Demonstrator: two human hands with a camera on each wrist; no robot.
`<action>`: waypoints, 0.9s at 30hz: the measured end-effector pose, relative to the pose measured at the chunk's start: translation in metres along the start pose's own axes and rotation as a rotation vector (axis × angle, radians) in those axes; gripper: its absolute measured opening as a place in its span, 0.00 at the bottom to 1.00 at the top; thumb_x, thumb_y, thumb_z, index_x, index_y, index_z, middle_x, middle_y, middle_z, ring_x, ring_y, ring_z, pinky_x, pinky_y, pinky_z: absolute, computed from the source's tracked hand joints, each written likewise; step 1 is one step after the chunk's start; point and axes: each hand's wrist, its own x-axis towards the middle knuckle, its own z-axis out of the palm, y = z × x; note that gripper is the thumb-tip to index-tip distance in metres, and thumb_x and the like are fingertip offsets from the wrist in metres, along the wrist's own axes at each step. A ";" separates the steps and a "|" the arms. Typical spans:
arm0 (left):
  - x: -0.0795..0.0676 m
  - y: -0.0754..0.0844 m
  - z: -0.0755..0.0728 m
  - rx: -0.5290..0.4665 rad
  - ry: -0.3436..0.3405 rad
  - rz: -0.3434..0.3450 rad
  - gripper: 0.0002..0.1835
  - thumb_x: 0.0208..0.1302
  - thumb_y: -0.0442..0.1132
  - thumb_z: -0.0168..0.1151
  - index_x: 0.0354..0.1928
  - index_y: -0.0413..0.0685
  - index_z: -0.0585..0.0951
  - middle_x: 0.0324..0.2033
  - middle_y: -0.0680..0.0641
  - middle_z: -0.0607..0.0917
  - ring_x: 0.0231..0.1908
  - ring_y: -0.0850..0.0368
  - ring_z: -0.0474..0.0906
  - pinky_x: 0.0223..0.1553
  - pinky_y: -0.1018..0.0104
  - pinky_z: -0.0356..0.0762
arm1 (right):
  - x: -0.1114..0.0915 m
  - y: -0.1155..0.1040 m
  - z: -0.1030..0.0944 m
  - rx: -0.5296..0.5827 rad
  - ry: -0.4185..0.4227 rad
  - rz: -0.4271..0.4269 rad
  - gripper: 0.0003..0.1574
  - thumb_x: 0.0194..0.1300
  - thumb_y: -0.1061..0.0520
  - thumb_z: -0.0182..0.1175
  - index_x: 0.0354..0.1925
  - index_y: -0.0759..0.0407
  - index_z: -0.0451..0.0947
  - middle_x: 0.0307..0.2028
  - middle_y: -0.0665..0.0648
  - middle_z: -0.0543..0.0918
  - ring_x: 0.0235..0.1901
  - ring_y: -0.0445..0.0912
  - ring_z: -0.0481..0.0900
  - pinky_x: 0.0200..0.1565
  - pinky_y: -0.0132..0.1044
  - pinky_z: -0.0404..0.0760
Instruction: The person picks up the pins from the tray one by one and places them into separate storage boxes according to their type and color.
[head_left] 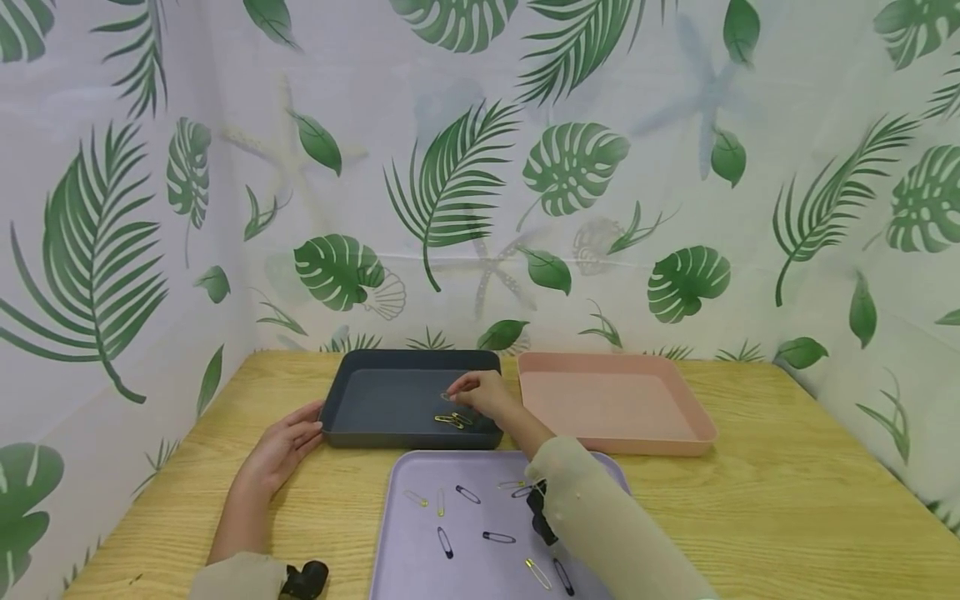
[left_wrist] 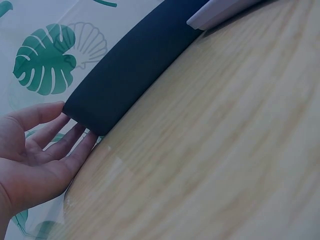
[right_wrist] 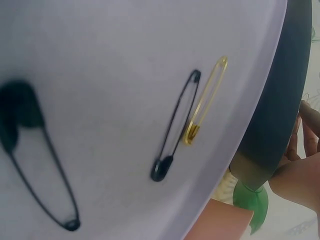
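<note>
My right hand (head_left: 483, 395) is over the right part of the dark tray (head_left: 375, 439), pinching a safety pin (head_left: 445, 397) between thumb and fingers. Under that hand, several gold safety pins (head_left: 450, 422) lie in a small heap on the tray floor. My left hand (head_left: 283, 446) is at the tray's left side, and in the left wrist view its fingertips (left_wrist: 60, 108) touch the dark corner with the fingers extended. On the lilac tray (head_left: 397, 500) in front, black safety pins (head_left: 498, 537) and gold safety pins (head_left: 537, 573) lie scattered. The right wrist view shows a black safety pin (right_wrist: 175, 127) beside a gold one.
A pink tray (head_left: 615, 443) stands right of the dark one, close beside it. All three trays sit on a wooden table (head_left: 787, 500). Behind and at the sides hangs a white cloth (head_left: 480, 183) printed with green leaves. My right sleeve (head_left: 600, 508) crosses above the lilac tray.
</note>
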 end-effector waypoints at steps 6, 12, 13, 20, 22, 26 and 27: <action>0.000 0.000 0.000 0.002 -0.005 0.003 0.29 0.69 0.27 0.42 0.69 0.32 0.48 0.67 0.35 0.50 0.47 0.68 0.72 0.53 0.70 0.66 | -0.001 0.000 -0.001 0.020 -0.006 -0.017 0.05 0.57 0.65 0.63 0.34 0.64 0.82 0.27 0.52 0.81 0.27 0.46 0.74 0.28 0.39 0.75; 0.000 0.000 0.000 -0.005 -0.006 0.001 0.28 0.69 0.27 0.40 0.69 0.32 0.47 0.67 0.35 0.50 0.48 0.67 0.72 0.52 0.71 0.66 | 0.000 0.001 -0.001 0.031 -0.020 -0.015 0.06 0.57 0.65 0.63 0.35 0.66 0.82 0.27 0.53 0.81 0.32 0.52 0.76 0.29 0.40 0.75; 0.000 0.000 0.000 -0.005 -0.004 0.001 0.28 0.69 0.27 0.41 0.69 0.32 0.47 0.66 0.35 0.51 0.48 0.67 0.72 0.52 0.71 0.66 | 0.000 0.001 -0.001 0.032 -0.021 -0.015 0.06 0.57 0.65 0.63 0.36 0.66 0.82 0.28 0.53 0.81 0.32 0.52 0.76 0.29 0.41 0.76; 0.000 0.001 0.001 -0.002 0.005 -0.010 0.29 0.69 0.27 0.42 0.69 0.32 0.48 0.65 0.40 0.57 0.47 0.67 0.72 0.54 0.70 0.66 | -0.003 -0.002 -0.005 0.030 -0.029 -0.022 0.06 0.57 0.65 0.63 0.35 0.65 0.82 0.27 0.52 0.81 0.29 0.47 0.75 0.28 0.40 0.75; 0.000 0.000 0.001 -0.002 0.005 -0.012 0.29 0.69 0.27 0.42 0.69 0.33 0.48 0.66 0.39 0.55 0.47 0.67 0.72 0.54 0.70 0.65 | -0.005 -0.004 -0.007 0.028 -0.040 -0.029 0.05 0.57 0.65 0.63 0.35 0.64 0.82 0.27 0.52 0.81 0.28 0.45 0.74 0.28 0.39 0.75; 0.001 0.000 0.001 0.000 0.007 -0.012 0.29 0.69 0.27 0.42 0.69 0.33 0.48 0.67 0.37 0.52 0.47 0.68 0.72 0.53 0.70 0.66 | -0.009 -0.008 -0.013 0.026 -0.075 -0.038 0.06 0.57 0.64 0.63 0.36 0.63 0.82 0.27 0.51 0.81 0.27 0.43 0.74 0.28 0.39 0.75; 0.001 0.000 0.000 0.000 0.008 -0.012 0.29 0.69 0.28 0.42 0.69 0.33 0.48 0.67 0.37 0.51 0.47 0.68 0.72 0.53 0.71 0.66 | -0.010 -0.008 -0.014 0.022 -0.084 -0.040 0.06 0.57 0.64 0.63 0.36 0.63 0.82 0.27 0.51 0.81 0.28 0.43 0.74 0.29 0.39 0.75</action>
